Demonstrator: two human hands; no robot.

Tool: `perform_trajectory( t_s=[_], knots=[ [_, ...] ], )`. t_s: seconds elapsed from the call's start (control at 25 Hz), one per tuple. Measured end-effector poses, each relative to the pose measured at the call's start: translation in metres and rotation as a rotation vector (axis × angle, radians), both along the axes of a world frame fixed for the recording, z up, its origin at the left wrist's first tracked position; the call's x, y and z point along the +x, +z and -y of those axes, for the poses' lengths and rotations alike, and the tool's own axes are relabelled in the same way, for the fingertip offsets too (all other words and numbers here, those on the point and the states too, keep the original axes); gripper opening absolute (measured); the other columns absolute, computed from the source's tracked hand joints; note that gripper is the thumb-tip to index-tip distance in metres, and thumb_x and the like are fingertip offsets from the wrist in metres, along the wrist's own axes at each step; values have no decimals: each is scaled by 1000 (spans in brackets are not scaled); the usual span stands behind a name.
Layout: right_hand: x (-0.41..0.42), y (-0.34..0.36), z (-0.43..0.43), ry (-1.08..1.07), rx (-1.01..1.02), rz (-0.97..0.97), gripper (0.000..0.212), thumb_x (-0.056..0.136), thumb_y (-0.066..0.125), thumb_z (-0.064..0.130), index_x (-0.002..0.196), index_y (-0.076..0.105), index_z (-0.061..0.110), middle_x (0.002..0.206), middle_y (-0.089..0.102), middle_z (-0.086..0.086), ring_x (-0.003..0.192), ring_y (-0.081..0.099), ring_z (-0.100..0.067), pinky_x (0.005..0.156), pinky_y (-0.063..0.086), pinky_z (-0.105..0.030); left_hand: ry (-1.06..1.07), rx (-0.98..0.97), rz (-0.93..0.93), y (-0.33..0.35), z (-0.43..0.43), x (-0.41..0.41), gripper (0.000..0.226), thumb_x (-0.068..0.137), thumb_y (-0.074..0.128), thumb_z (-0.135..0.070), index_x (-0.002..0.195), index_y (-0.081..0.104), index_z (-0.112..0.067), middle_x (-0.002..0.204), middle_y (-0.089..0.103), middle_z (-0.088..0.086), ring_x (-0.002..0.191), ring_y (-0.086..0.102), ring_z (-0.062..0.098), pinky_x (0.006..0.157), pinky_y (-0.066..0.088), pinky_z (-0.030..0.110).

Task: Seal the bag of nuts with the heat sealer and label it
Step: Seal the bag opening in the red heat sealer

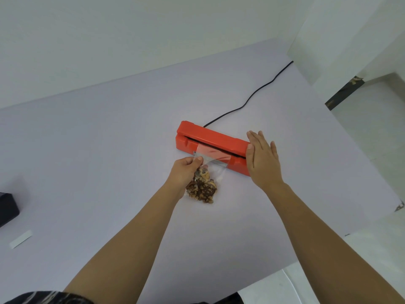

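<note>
Orange heat sealer (210, 139), clear bag of nuts (205, 183), no legible writing.

two bare forearms with no sleeves, watch or rings showing; a dark garment with pale marbled streaks (54, 297) shows at the bottom edge

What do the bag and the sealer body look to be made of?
Bag of nuts: thin clear plastic film, glossy; the red sealer and the nuts show through it, and it catches glare. Heat sealer: its body looks like moulded hard plastic, orange-red with a smooth, slightly shiny finish and rounded edges, though painted metal cannot be ruled out from this view.
</note>
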State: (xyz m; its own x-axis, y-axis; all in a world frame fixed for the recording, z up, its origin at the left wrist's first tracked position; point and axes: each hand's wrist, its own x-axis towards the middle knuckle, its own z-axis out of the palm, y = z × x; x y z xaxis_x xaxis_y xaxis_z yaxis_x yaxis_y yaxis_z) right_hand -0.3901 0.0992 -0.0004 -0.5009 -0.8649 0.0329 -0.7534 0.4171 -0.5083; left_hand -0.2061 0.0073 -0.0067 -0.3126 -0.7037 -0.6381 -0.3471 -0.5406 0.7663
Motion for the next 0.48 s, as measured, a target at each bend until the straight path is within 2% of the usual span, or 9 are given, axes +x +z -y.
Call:
perform_trajectory(
  t_s=[0.28, 0.4, 0.48],
  knots=[
    [-1, 4, -1, 25, 20, 27, 44, 101, 21, 27, 141, 32, 14, 150, 34, -1, 143, 15, -14, 117, 3, -37, 9, -8, -12, -2, 0, 0, 28, 92, 56, -31, 83, 68, -7, 81, 69, 5, 69, 55, 17, 65, 43, 26],
    [-5, 9, -4, 100, 43, 68, 50, 98, 18, 35, 143, 27, 15, 152, 28, 0, 144, 12, -14, 117, 2, -36, 20, -8, -30, -3, -1, -1, 26, 92, 56, -29, 83, 68, -8, 76, 69, 1, 59, 57, 9, 58, 45, 20],
    [-7, 17, -7, 139, 51, 62, 57, 92, 21, 39, 143, 25, 14, 148, 29, -4, 139, 20, -19, 117, 8, -41, 26, -10, -32, -3, -2, -1, 25, 92, 56, -28, 81, 68, -10, 76, 68, 1, 56, 56, 7, 56, 45, 19]
  ],
)
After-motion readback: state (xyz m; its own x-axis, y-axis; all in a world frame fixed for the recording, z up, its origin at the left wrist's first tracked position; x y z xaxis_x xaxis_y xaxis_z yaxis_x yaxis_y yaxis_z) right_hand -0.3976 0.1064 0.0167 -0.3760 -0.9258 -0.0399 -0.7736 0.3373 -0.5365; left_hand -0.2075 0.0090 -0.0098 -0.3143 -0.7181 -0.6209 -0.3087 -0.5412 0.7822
